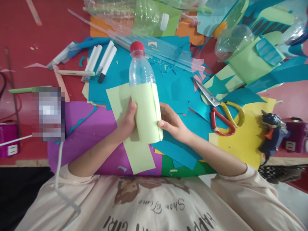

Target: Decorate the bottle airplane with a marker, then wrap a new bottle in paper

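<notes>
A clear plastic bottle [141,70] with a red cap [137,47] stands slightly tilted in front of me. Pale green paper [146,112] is wrapped around its lower part, with a seam along the right side. My left hand [128,118] grips the wrapped bottle from the left, thumb on the paper. On the right side, my right hand [174,123] holds the paper's edge near the bottom, thumb against the seam. Beneath the bottle lies a flat strip of pale green paper [141,158]. The fingers behind the bottle are partly hidden.
Scissors [216,106] with red and yellow handles lie to the right, near a glue gun [273,131]. White markers [107,61] rest on blue paper [173,93]. At the left is a blurred phone [49,114] with a cable. More plastic bottles [234,41] lie at the back.
</notes>
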The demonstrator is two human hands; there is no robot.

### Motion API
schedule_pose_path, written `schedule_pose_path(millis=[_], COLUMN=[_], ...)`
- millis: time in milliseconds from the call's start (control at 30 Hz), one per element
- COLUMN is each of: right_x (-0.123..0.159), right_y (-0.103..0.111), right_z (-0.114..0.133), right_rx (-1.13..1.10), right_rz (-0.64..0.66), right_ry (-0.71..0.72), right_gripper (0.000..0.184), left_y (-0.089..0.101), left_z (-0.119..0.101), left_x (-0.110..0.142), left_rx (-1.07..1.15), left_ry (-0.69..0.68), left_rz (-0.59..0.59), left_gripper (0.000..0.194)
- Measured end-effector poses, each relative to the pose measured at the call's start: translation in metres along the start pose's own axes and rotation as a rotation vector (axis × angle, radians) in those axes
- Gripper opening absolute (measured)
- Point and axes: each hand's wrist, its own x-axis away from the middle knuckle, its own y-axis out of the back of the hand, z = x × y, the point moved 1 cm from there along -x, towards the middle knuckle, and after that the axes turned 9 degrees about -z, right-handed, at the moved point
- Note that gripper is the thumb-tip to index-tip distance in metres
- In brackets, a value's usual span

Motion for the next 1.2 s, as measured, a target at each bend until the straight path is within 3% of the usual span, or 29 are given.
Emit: schedule_pose_path(millis=[100, 267, 333, 500, 700, 833, 1000, 1067, 1133, 1200], right_x=[-0.002, -0.005, -0.004, 0.005, 0.014, 0.012, 0.007, 0.005, 0.002, -0.003], right_y=[0.003, 0.011, 0.012, 0.005, -0.002, 0.000, 0.002, 0.004, 0.010, 0.019], right_z=[0.002, 0.010, 0.014, 0.018, 0.010, 0.009, 0.012, 0.011, 0.010, 0.009], right_rx=[0.004, 0.228, 0.356, 0.561, 0.535, 0.416, 0.133, 0.068, 0.050, 0.110], right_rz=[-0.036, -0.293, -0.342, -0.208, -0.035, -0.010, 0.149, 0.145, 0.062, -0.068], right_ry=[-0.057, -0.018, 0.003, 0.130, 0.167, 0.131, -0.016, -0.051, -0.032, 0.033], right_gripper=[0.069, 0.085, 0.089, 0.092, 0.090, 0.086, 0.088, 0.089, 0.084, 0.079], left_y=[0.003, -0.002, -0.004, -0.006, -0.005, -0.002, -0.001, -0.003, -0.004, 0.001], left_z=[0.006, -0.007, -0.011, -0.008, -0.008, -0.009, -0.008, -0.010, -0.014, -0.021], left_x=[0.001, -0.002, -0.002, 0.001, 0.001, -0.001, -0.002, -0.003, -0.007, -0.014], left_rx=[-0.101, -0.154, -0.117, -0.068, -0.078, -0.109, -0.055, -0.016, 0.041, 0.062], left_ry=[-0.101, -0.283, -0.332, -0.254, -0.208, -0.181, -0.161, -0.090, -0.005, -0.110], left_rz=[0.102, 0.073, 0.096, 0.099, 0.045, -0.040, -0.054, -0.009, 0.022, -0.020], left_gripper=[0.064, 0.065, 0.067, 0.080, 0.078, 0.071, 0.075, 0.070, 0.066, 0.056])
